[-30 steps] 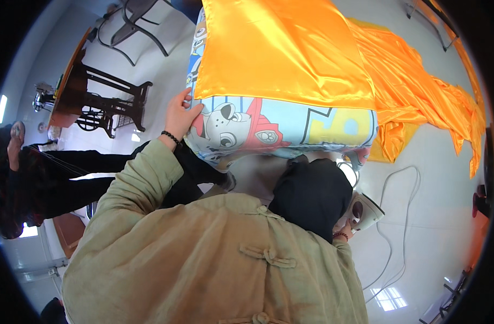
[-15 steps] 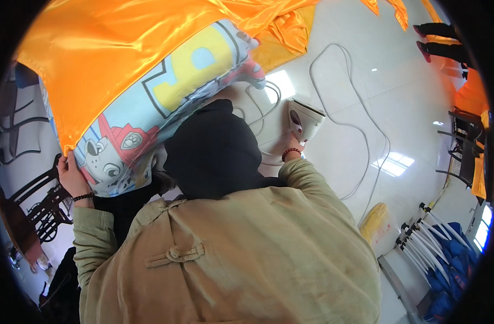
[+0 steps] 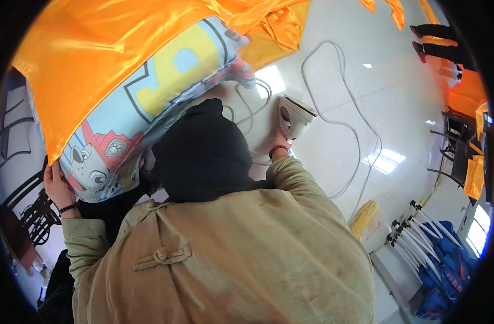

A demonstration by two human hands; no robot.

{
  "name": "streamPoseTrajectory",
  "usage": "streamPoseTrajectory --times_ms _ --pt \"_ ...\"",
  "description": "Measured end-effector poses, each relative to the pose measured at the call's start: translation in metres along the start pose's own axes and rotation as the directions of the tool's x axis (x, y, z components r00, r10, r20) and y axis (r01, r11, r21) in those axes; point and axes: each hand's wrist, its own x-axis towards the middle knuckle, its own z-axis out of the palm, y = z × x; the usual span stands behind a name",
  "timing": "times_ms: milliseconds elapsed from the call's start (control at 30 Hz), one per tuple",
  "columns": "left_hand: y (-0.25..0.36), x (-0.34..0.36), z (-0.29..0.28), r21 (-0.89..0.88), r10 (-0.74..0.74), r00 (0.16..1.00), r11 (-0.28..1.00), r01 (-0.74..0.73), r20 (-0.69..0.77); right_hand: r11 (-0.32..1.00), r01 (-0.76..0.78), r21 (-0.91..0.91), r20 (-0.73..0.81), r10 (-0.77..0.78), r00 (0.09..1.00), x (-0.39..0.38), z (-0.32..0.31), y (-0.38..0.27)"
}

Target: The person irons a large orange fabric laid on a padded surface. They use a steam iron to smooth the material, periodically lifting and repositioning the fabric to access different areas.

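My left hand [image 3: 58, 188] is at the near left corner of a shiny orange cloth [image 3: 90, 65], its fingers closed on the fabric. The cloth lies across a padded board [image 3: 163, 81] with a printed cartoon-dog cover, leaving its near side bare. Off to the right, my right hand [image 3: 280, 141] grips a white corded handheld steamer [image 3: 298, 120], held away from the cloth above the floor. Part of the board's near edge is hidden behind the dark hood [image 3: 201, 151] of my clothing.
A grey cord [image 3: 360, 129] loops over the shiny tiled floor. Dark chairs [image 3: 36, 216] stand at the left. On the right are a yellow bag [image 3: 364, 217], white poles with blue fabric [image 3: 447, 270], and a person's legs [image 3: 441, 40].
The whole scene has shifted slightly left in the picture. Both hands keep their holds on the cloth corner and the steamer.
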Motion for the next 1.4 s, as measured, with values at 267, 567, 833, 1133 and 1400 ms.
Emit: streamPoseTrajectory --times_ms 267,567,833,1133,1400 --pt "0.016 0.004 -0.017 -0.282 -0.124 0.976 0.944 0.171 0.177 0.961 0.169 -0.219 0.115 -0.147 0.983 0.009 -0.014 -0.01" --pt "0.032 0.001 -0.013 -0.553 -0.214 0.939 0.764 0.332 0.268 0.819 0.347 -0.456 0.257 -0.252 0.933 -0.007 -0.039 -0.034" --pt "0.057 -0.042 0.018 -0.123 -0.115 0.961 0.981 0.15 0.252 0.546 0.511 -0.663 0.672 0.135 0.728 -0.036 -0.088 -0.077" --pt "0.086 -0.037 0.017 -0.015 -0.048 0.974 0.998 0.053 0.219 0.691 0.718 0.085 0.87 -0.403 0.285 -0.225 0.022 -0.309" --pt "0.109 -0.024 0.03 -0.139 0.417 0.838 0.908 -0.394 0.35 0.168 0.486 0.858 0.509 -0.416 -0.754 -0.531 0.147 -0.331"
